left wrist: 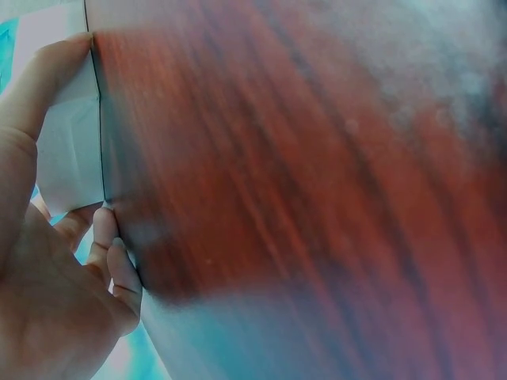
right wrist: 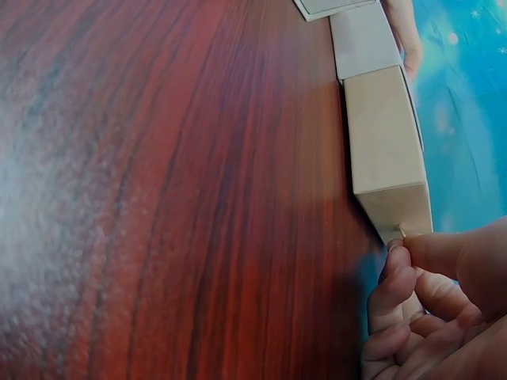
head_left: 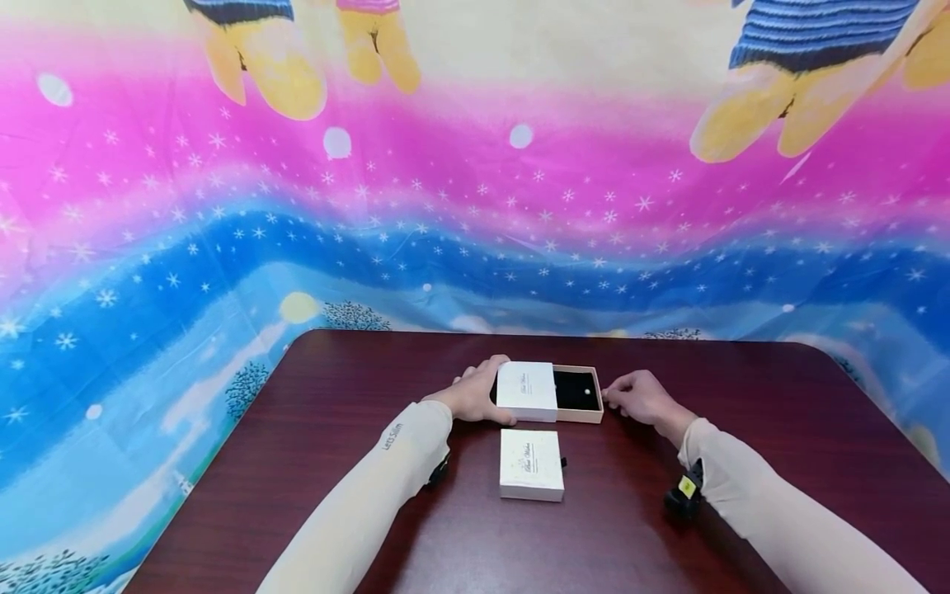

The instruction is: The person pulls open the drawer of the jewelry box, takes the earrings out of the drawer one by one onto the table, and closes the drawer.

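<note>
A white sliding gift box [head_left: 526, 388] lies on the table, its drawer [head_left: 579, 417] pulled partly out to the right. Inside the drawer is a black lining [head_left: 573, 388] with a small pale round piece [head_left: 587, 392] on it. My left hand [head_left: 475, 394] grips the outer sleeve [left wrist: 71, 150] at its left end, thumb at the near side, fingers round the far side. At the drawer's outer end, my right hand [head_left: 644, 398] pinches a small pull tab [right wrist: 400, 232] between thumb and forefinger; the tab is mostly covered by the fingertips.
A second white box [head_left: 531, 464], closed, with printed lettering and a dark tab [head_left: 564, 463] on its right side, lies nearer the front. Both stand on a dark reddish wooden table [head_left: 334, 528]. A colourful printed cloth [head_left: 475, 206] hangs behind the table's far edge.
</note>
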